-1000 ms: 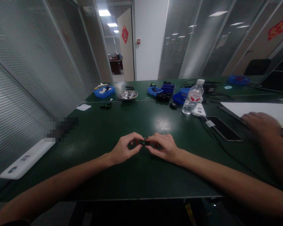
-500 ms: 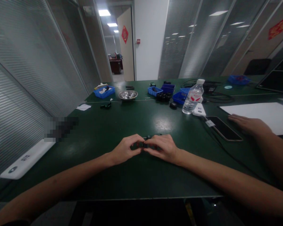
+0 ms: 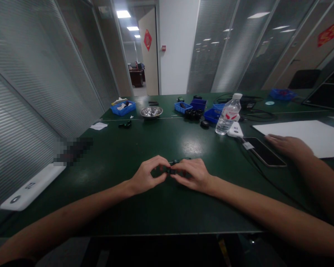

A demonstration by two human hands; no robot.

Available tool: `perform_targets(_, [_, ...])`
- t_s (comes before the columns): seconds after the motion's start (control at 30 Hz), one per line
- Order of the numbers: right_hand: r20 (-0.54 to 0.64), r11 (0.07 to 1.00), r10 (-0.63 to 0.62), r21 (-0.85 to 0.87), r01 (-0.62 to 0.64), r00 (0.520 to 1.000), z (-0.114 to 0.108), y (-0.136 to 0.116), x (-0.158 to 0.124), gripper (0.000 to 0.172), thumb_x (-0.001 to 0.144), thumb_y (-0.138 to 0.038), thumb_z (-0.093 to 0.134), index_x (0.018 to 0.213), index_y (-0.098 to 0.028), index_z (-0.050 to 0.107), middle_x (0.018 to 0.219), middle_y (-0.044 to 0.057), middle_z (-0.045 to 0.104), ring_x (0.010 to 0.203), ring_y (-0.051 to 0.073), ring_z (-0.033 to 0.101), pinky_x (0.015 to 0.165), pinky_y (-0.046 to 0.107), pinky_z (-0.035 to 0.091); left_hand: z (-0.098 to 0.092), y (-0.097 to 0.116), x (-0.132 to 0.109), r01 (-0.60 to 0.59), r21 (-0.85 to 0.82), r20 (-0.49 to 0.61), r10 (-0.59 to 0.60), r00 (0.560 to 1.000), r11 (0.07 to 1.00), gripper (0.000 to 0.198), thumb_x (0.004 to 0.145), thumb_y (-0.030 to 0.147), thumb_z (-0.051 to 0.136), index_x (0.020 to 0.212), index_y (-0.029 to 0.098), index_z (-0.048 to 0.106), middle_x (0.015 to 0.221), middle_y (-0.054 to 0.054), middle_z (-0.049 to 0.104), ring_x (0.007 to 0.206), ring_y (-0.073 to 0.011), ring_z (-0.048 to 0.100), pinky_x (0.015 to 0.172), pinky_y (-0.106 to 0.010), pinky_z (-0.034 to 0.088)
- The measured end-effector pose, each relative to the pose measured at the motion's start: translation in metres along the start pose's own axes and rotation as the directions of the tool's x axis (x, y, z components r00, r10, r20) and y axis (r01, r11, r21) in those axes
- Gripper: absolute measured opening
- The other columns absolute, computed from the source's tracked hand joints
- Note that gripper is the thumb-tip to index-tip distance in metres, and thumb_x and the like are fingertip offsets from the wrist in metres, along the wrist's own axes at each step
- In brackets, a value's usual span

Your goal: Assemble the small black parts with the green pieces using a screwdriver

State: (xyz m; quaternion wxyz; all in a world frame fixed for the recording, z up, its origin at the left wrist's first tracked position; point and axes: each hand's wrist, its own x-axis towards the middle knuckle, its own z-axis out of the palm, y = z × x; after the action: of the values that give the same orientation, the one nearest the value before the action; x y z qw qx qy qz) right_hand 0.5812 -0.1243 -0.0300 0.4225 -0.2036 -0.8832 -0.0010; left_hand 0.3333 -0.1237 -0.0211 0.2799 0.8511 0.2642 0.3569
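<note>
My left hand [image 3: 148,176] and my right hand [image 3: 191,174] meet at the middle of the dark green table [image 3: 114,155]. Both pinch a small black part [image 3: 172,170] between fingertips, low over the tabletop. The part is mostly hidden by my fingers and too small to make out. Both forearms stretch in from the near edge.
Another person's hand [image 3: 289,146] lies flat at the right beside a black phone [image 3: 263,152] and a white sheet [image 3: 303,135]. Farther back stand a water bottle [image 3: 227,114], several blue bins [image 3: 183,107], a metal bowl [image 3: 151,111] and small black parts [image 3: 125,125]. A white strip [image 3: 30,187] lies at the left edge.
My fingers have closed tighter over the small part, hiding it more. The other person's hand has slid left off the white sheet toward the phone.
</note>
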Motion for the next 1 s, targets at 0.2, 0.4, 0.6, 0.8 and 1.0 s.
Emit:
perform_targets(0.2, [0.004, 0.999, 0.033, 0.016, -0.033, 0.999, -0.001, 0.0007, 0.0002, 0.02, 0.096, -0.03, 0.066, 0.114, -0.02, 0.064, 0.076, -0.001, 0.069, 0.059, 0.011, 0.061, 0.056, 0.025, 0.044, -0.0003, 0.0031, -0.0018, -0.084, -0.001, -0.109, 0.084, 0.99, 0.996, 0.019, 0.09, 0.018, 0.066, 0.109, 0.017, 0.064, 0.113, -0.01, 0.067, 0.098, -0.0204, 0.065, 0.079, -0.033, 0.055])
perform_targets(0.4, [0.085, 0.998, 0.051, 0.032, -0.053, 0.995, -0.0005, 0.0023, 0.0014, 0.021, 0.098, -0.032, 0.062, 0.113, -0.018, 0.065, 0.079, 0.0, 0.069, 0.062, 0.012, 0.063, 0.056, 0.025, 0.044, 0.001, 0.0024, -0.0019, -0.143, -0.008, -0.119, 0.141, 0.983, 0.99, 0.02, 0.091, 0.017, 0.069, 0.11, 0.017, 0.064, 0.112, -0.01, 0.067, 0.099, -0.0208, 0.065, 0.077, -0.033, 0.058])
perform_targets(0.6, [0.174, 0.999, 0.044, 0.023, -0.049, 0.984, 0.0014, 0.0041, 0.0008, 0.02, 0.101, -0.034, 0.059, 0.112, -0.017, 0.064, 0.083, 0.002, 0.07, 0.064, 0.012, 0.064, 0.056, 0.025, 0.043, 0.0008, 0.0, -0.0027, -0.179, -0.002, -0.09, 0.179, 0.98, 0.984, 0.023, 0.091, 0.017, 0.071, 0.113, 0.018, 0.066, 0.113, -0.01, 0.068, 0.103, -0.0212, 0.066, 0.08, -0.033, 0.059])
perform_targets(0.8, [0.207, 1.0, 0.015, -0.014, -0.013, 0.978, 0.0048, 0.0055, -0.0004, 0.019, 0.102, -0.036, 0.057, 0.104, -0.018, 0.062, 0.081, 0.002, 0.068, 0.062, 0.012, 0.061, 0.054, 0.026, 0.04, -0.0012, -0.0039, -0.0035, -0.198, 0.028, -0.05, 0.199, 0.979, 0.98, 0.025, 0.091, 0.02, 0.074, 0.116, 0.02, 0.069, 0.114, -0.01, 0.068, 0.106, -0.0216, 0.067, 0.089, -0.036, 0.058])
perform_targets(1.0, [0.199, 0.999, 0.027, -0.023, -0.023, 0.98, 0.0041, 0.0051, 0.0002, 0.019, 0.101, -0.034, 0.057, 0.11, -0.017, 0.062, 0.083, 0.002, 0.068, 0.066, 0.013, 0.063, 0.057, 0.026, 0.041, -0.0007, -0.0032, -0.0038, -0.191, 0.038, -0.049, 0.193, 0.98, 0.981, 0.026, 0.091, 0.02, 0.074, 0.116, 0.019, 0.068, 0.114, -0.011, 0.068, 0.102, -0.0211, 0.067, 0.087, -0.036, 0.059])
